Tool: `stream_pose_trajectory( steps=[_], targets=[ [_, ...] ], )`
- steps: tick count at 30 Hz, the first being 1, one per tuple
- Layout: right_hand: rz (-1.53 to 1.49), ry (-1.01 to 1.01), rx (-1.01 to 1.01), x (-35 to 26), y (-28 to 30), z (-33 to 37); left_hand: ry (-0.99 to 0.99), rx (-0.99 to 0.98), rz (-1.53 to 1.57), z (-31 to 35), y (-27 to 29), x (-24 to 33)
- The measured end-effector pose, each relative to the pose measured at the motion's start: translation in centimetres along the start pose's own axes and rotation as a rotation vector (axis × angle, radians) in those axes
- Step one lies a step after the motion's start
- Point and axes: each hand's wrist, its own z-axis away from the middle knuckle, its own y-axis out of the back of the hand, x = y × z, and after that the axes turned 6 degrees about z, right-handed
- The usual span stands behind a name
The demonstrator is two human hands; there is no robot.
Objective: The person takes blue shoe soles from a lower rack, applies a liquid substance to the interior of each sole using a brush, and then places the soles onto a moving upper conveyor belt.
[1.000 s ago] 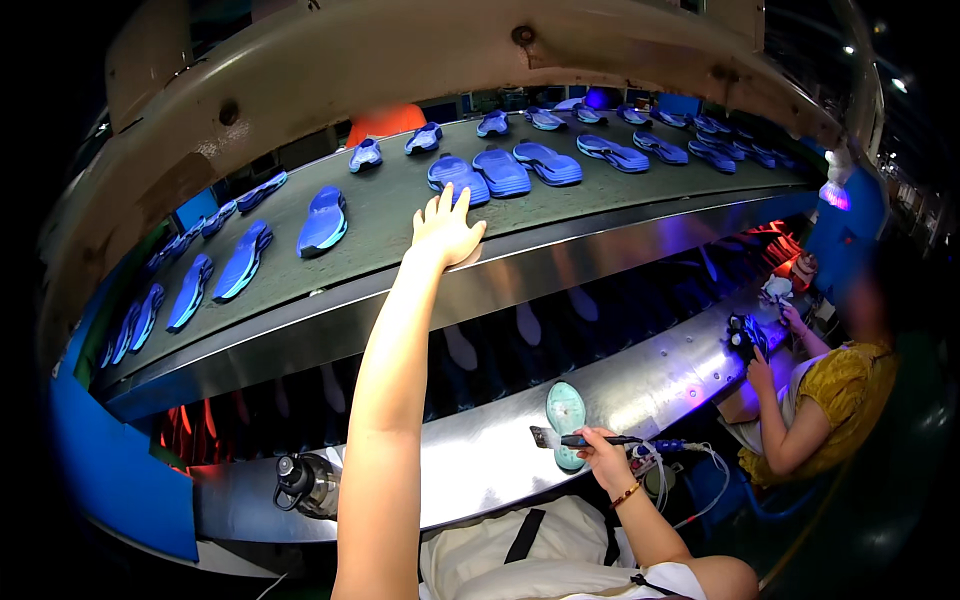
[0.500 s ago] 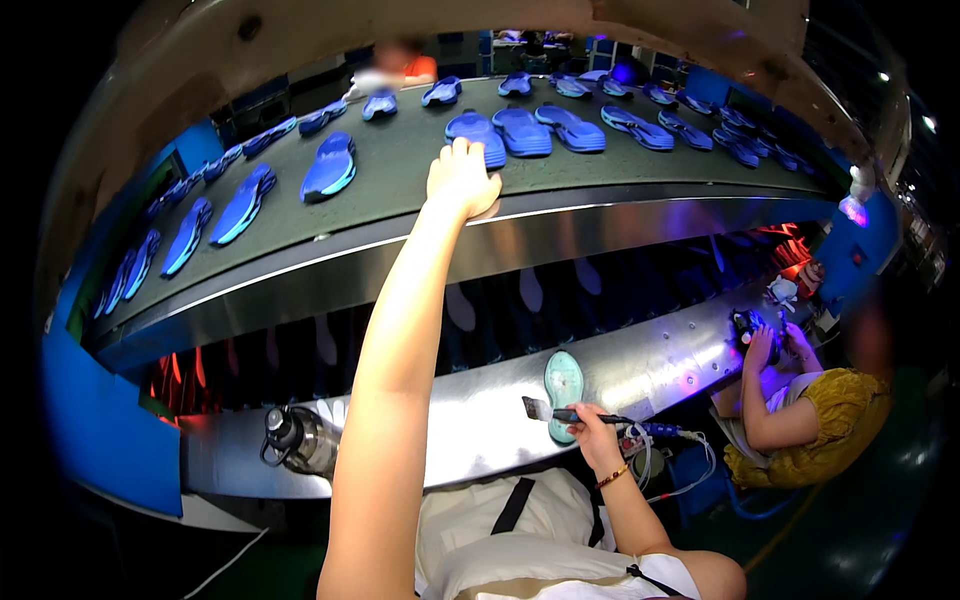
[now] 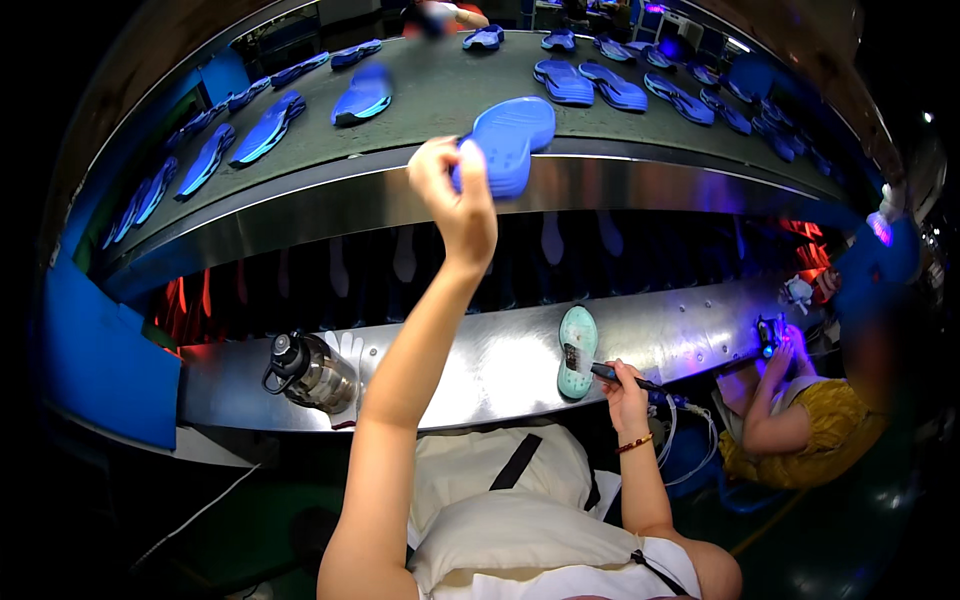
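Raised over the front edge of the conveyor belt [image 3: 430,105], my left hand [image 3: 455,200] is closed on a blue shoe sole [image 3: 512,140], gripping its near left end. The sole is tilted, with its patterned face showing. Lower down, my right hand [image 3: 627,398] holds a brush [image 3: 606,371] by its dark handle. The brush head lies over a mint-green sole-shaped piece [image 3: 578,330] on the metal bench [image 3: 480,375]. Whether the bristles touch that piece, I cannot tell.
Several blue soles [image 3: 268,130] lie spread along the belt. A dark-lidded clear bottle [image 3: 322,378] stands at the bench's left, beside a white glove [image 3: 350,350]. White cables [image 3: 708,420] hang right of my right hand. A person in yellow [image 3: 825,425] works at far right.
My left hand has lifted the blue sole off the belt and drawn it nearer, tilting it. The brush in my right hand now lies farther over the mint-green piece.
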Motion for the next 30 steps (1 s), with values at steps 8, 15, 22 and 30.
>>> stream_pose_trajectory(
  steps=[8,15,22,30],
  targets=[
    [0.024,0.072,0.022,-1.2,0.4,-1.2,1.176,-0.460,1.046,4.1,7.4,3.1],
    [-0.125,0.134,-0.158,-3.3,-1.0,-0.7,1.971,-0.553,1.046,16.3,14.5,3.9],
    [-0.025,0.065,-0.500,-3.6,-5.7,0.7,1.936,-0.270,1.033,16.8,12.9,6.2],
    [0.029,-0.021,-0.406,-2.2,-8.5,-1.9,1.925,-0.139,1.028,18.0,12.4,6.9]
  ],
)
